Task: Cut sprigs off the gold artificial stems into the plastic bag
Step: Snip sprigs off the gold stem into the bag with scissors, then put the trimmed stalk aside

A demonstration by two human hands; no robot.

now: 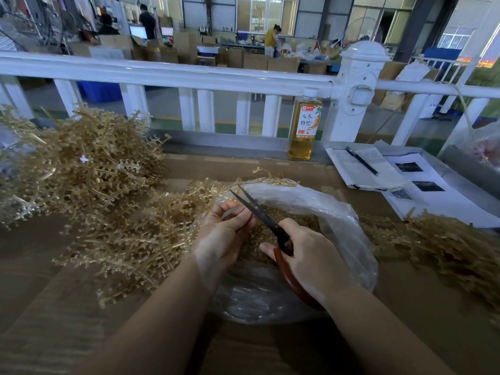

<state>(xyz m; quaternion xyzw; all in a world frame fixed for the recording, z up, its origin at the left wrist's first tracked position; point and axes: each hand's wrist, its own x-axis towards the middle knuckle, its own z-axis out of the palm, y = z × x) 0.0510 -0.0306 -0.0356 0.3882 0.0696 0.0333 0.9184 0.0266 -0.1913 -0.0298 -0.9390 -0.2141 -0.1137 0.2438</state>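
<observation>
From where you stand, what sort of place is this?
Probably a factory or packing workshop: stacked cardboard boxes fill the hall beyond the white railing, and heaps of gold stems cover the worktable.

Brown table with gold stems, plastic bag, bottle, papers.

Amber drink bottle upright at the surface's far edge against white railing, black pen lying on open notebook, printed sheets beside it, cardboard boxes beyond.
</observation>
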